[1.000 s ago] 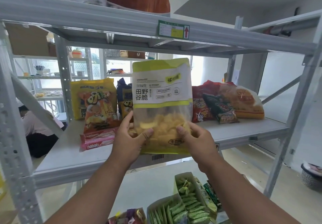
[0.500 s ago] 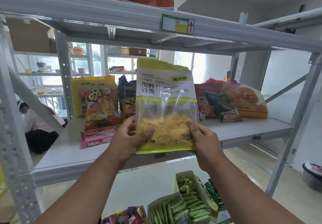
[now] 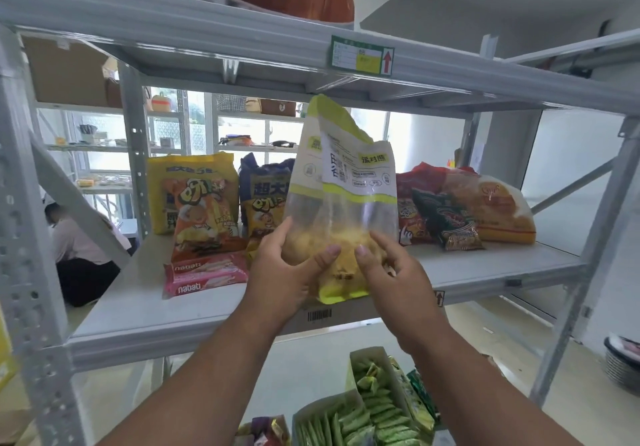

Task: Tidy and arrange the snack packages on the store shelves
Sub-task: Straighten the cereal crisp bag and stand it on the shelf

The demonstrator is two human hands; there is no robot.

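Observation:
A tall white and lime-green snack bag (image 3: pixel 349 182) with yellow crisps in its clear lower half stands upright over the front of the grey middle shelf (image 3: pixel 145 310), twisted so its left side edge faces me. My left hand (image 3: pixel 280 272) grips its lower left, thumb across the front. Fingertips of my right hand (image 3: pixel 391 272) touch the lower right, fingers fairly straight. Behind it stand yellow and orange crisp bags (image 3: pixel 201 203) and a dark blue bag (image 3: pixel 263 196). Two pink Nabati wafer packs (image 3: pixel 204 274) lie flat at the left front.
Red, dark green and orange snack bags (image 3: pixel 460 210) lie in a pile at the shelf's right. Cartons of green packets (image 3: pixel 374 404) sit on the lower level. The upper shelf beam (image 3: pixel 242 40) hangs just above the bag's top. A person crouches at far left (image 3: pixel 79 255).
The bag has turned from facing me flat to angled, its left edge swung forward. My right hand has loosened from a grip to fingertip contact. Both hands moved slightly toward the shelf.

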